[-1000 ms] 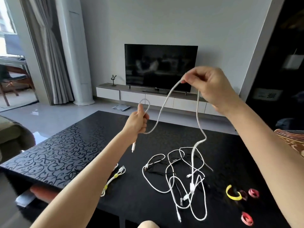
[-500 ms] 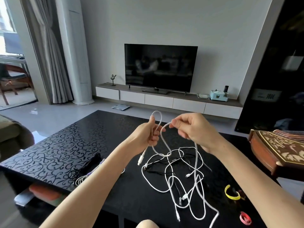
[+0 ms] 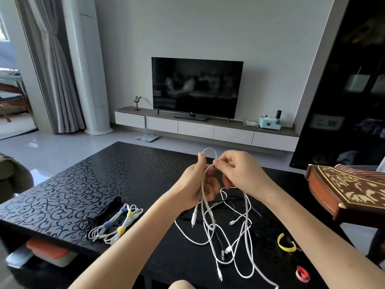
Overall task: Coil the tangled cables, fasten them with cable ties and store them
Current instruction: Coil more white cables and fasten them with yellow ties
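Note:
Above the black patterned table point(image 3: 62, 197) my left hand point(image 3: 198, 184) grips loops of a white cable point(image 3: 205, 205); a small loop sticks up above its thumb and a plug end hangs below. My right hand point(image 3: 239, 172) pinches the same cable right beside the left thumb. From my hands the cable drops into a tangle of white and black cables point(image 3: 233, 243) on the table. Coiled white cables with yellow and blue ties point(image 3: 116, 224) lie at the left, beside a black coiled cable point(image 3: 104, 211). A yellow tie point(image 3: 285, 245) and a red tie point(image 3: 302, 276) lie at the right.
A carved wooden instrument point(image 3: 350, 190) juts over the table's right side. A shelf under the table holds an orange-lidded box point(image 3: 48, 251). Beyond the table are a TV point(image 3: 196, 88) on a low white cabinet and a scale point(image 3: 146, 138) on the floor.
My right hand came down from high up and met the left, adding cable loops into the left hand's grip. Both hands now sit close together; the view shifted, showing the tied coils at left.

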